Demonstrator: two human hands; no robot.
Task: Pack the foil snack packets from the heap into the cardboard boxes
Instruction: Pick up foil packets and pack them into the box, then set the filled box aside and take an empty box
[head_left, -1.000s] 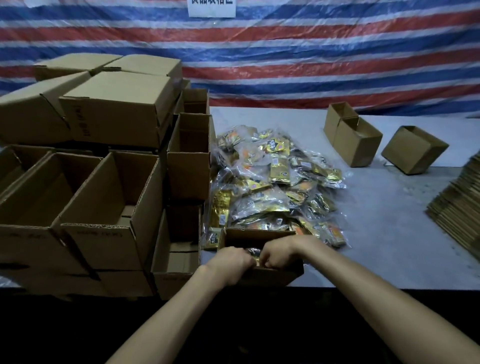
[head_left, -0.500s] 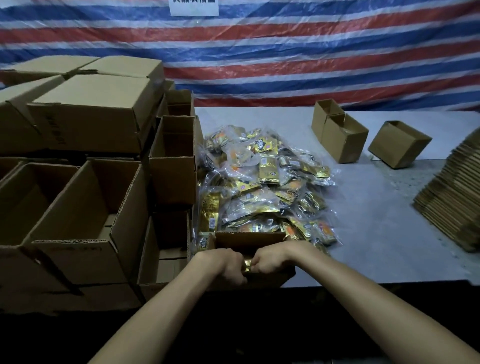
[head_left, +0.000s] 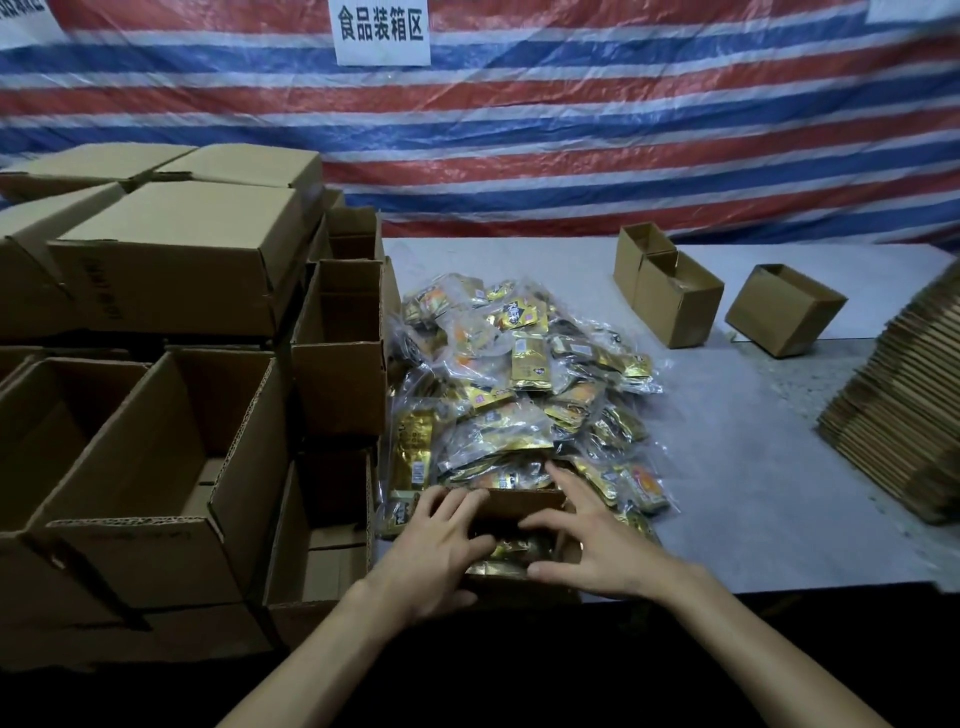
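A heap of gold foil snack packets (head_left: 519, 384) in clear bags lies on the grey table, just right of the box stacks. A small open cardboard box (head_left: 524, 504) stands at the table's near edge against the heap, with gold packets inside it. My left hand (head_left: 441, 545) is spread over the box's left side, fingers straight. My right hand (head_left: 587, 535) is spread over its right side, index finger reaching toward the heap. Neither hand grips anything.
Stacks of open and closed cardboard boxes (head_left: 171, 457) fill the left. Two small open boxes (head_left: 670, 296) and a third, tipped one (head_left: 784, 312) sit at the back right. A pile of flattened cardboard (head_left: 904, 415) rises at the right edge. A striped tarp hangs behind.
Both hands were curled together inside the small box; now they have opened and spread apart over it. The camera has tilted upward.
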